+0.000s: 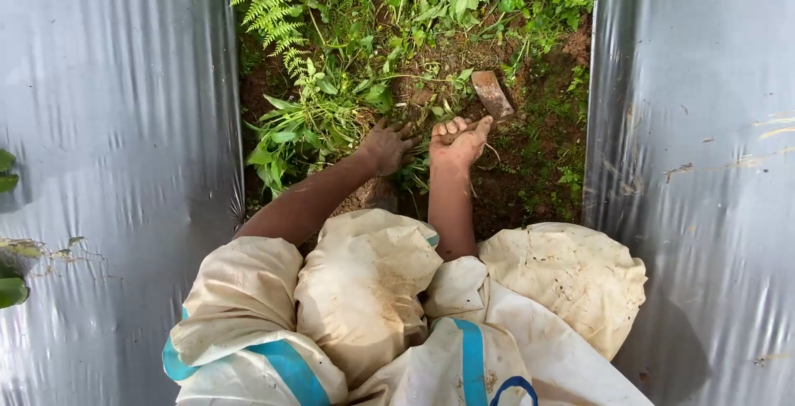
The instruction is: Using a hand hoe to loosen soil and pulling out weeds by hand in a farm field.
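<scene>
- Between two silver plastic sheets [116, 124], the right hand [458, 143] is closed around the handle of a small hoe [492, 94], blade on the soil.
- Just left, the left hand [386, 146] presses curled fingers into weeds [302, 129].

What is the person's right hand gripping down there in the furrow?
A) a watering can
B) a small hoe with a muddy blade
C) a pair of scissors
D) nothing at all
B: the right hand is closed round a short handle whose flat, soil-caked blade rests on the earth, while the left hand presses into the weeds.
</scene>
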